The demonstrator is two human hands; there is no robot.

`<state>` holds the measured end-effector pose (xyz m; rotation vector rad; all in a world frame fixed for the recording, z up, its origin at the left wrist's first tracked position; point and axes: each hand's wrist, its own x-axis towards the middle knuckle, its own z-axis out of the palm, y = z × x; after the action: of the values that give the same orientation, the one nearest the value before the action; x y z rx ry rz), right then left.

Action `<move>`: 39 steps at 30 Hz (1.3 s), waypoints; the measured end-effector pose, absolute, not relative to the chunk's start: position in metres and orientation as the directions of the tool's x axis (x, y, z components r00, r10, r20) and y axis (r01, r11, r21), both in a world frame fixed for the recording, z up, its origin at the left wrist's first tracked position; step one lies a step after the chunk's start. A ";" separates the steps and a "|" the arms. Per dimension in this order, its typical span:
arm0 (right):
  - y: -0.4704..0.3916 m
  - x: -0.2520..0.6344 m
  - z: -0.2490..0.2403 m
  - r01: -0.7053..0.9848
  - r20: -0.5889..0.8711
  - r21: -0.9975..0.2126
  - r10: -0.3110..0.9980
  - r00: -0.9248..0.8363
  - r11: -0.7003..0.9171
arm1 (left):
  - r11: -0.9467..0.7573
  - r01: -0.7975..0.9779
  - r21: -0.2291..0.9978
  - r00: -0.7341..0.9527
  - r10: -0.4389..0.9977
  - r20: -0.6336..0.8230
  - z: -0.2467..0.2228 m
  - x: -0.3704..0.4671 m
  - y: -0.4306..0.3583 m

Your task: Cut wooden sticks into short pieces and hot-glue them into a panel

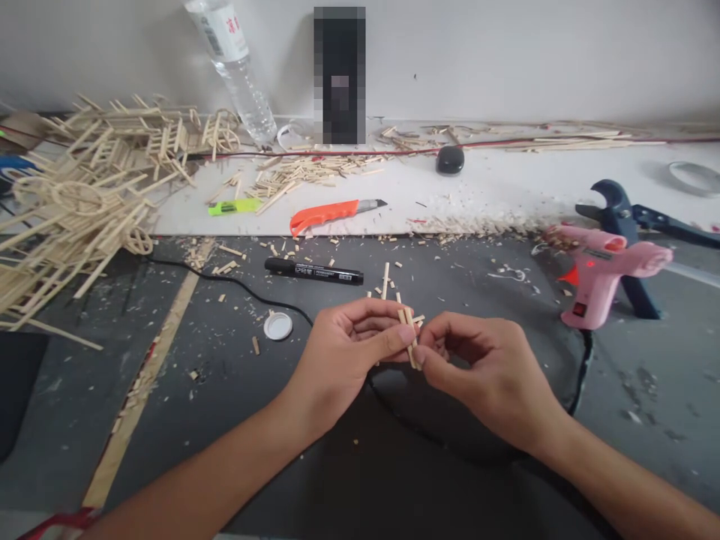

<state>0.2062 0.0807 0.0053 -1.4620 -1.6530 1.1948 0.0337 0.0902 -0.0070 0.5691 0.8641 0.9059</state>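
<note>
My left hand (354, 345) pinches a few short wooden sticks (407, 337) between thumb and fingers, held close together above the dark table. My right hand (478, 360) grips the lower right side of the same sticks with its thumb and forefinger. Fingers partly hide the sticks, so I cannot tell how they are joined. Behind my left hand another wooden stick (385, 280) points upward. A black permanent marker (315, 271) lies just beyond the hands. To the right stands a pink glue gun (601, 274).
Wooden stick structures (84, 195) pile up at the left. An orange utility knife (331, 216), a green highlighter (234, 207) and a plastic bottle (241, 82) sit farther back. Dark blue cutters (619, 214) stand behind the glue gun. A white cap (277, 325) and black cable (236, 282) lie at left.
</note>
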 end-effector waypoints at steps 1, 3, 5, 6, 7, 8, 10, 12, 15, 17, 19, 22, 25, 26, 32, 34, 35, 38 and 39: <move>0.082 0.209 0.006 0.441 -0.049 -0.895 0.972 -0.230 0.059 | 0.509 -0.436 0.742 0.330 0.858 -0.394 -0.007 0.033 0.090; 0.084 0.216 0.007 0.493 0.126 -0.827 0.943 -0.307 0.271 | 0.510 -0.424 0.748 0.333 0.856 -0.395 -0.005 0.030 0.091; 0.087 0.223 0.008 0.505 0.262 -0.736 0.878 -0.400 0.450 | 0.534 -0.394 0.748 0.352 0.839 -0.414 -0.002 0.027 0.091; 0.089 0.226 0.008 0.495 0.289 -0.708 0.846 -0.448 0.504 | 0.548 -0.378 0.746 0.362 0.829 -0.426 0.000 0.026 0.090; 0.090 0.228 0.008 0.480 0.292 -0.696 0.821 -0.491 0.535 | 0.559 -0.364 0.745 0.376 0.820 -0.432 0.002 0.024 0.090; 0.090 0.229 0.007 0.464 0.285 -0.695 0.803 -0.523 0.549 | 0.565 -0.356 0.744 0.389 0.814 -0.432 0.004 0.023 0.090; 0.090 0.229 0.006 0.440 0.280 -0.708 0.791 -0.544 0.553 | 0.564 -0.351 0.747 0.415 0.809 -0.416 0.008 0.020 0.089; 0.089 0.227 0.005 0.428 0.272 -0.733 0.804 -0.528 0.529 | 0.559 -0.357 0.748 0.433 0.809 -0.398 0.010 0.020 0.090; 0.085 0.224 0.003 0.430 0.237 -0.770 0.837 -0.493 0.471 | 0.576 -0.388 0.719 0.445 0.801 -0.401 0.010 0.021 0.090; 0.082 0.222 0.001 0.435 0.216 -0.788 0.857 -0.468 0.436 | 0.599 -0.398 0.695 0.458 0.786 -0.415 0.008 0.023 0.090; 0.082 0.221 0.000 0.441 0.210 -0.793 0.867 -0.451 0.421 | 0.610 -0.385 0.692 0.467 0.776 -0.424 0.006 0.024 0.091; 0.085 0.223 0.002 0.474 0.217 -0.763 0.865 -0.453 0.440 | 0.563 -0.350 0.749 0.414 0.810 -0.415 0.003 0.021 0.094; 0.091 0.230 0.007 0.560 0.259 -0.696 0.885 -0.388 0.449 | 0.401 -0.322 0.858 0.242 0.911 -0.335 0.005 0.012 0.102; 0.093 0.233 0.008 0.609 0.278 -0.655 0.892 -0.357 0.448 | 0.334 -0.309 0.891 0.171 0.941 -0.293 0.007 0.008 0.105; 0.097 0.244 0.007 0.767 0.319 -0.470 0.894 -0.314 0.437 | 0.202 -0.135 0.970 0.045 0.979 -0.197 0.016 0.006 0.111; 0.097 0.242 0.002 0.745 0.278 -0.474 0.882 -0.380 0.470 | 0.200 -0.064 0.978 0.098 0.976 -0.193 0.014 0.009 0.109; 0.096 0.241 0.000 0.732 0.258 -0.474 0.872 -0.415 0.489 | 0.193 -0.037 0.980 0.116 0.975 -0.188 0.013 0.010 0.108; 0.096 0.237 -0.007 0.720 0.200 -0.455 0.848 -0.490 0.524 | 0.169 -0.024 0.985 0.117 0.979 -0.165 0.008 0.010 0.108; 0.097 0.237 -0.009 0.723 0.185 -0.444 0.844 -0.503 0.529 | 0.165 -0.035 0.986 0.108 0.981 -0.160 0.007 0.009 0.109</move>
<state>0.2366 0.0971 -0.0089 -1.2895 -2.3928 0.4396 0.0093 0.1087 0.0069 1.1050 1.1738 1.0336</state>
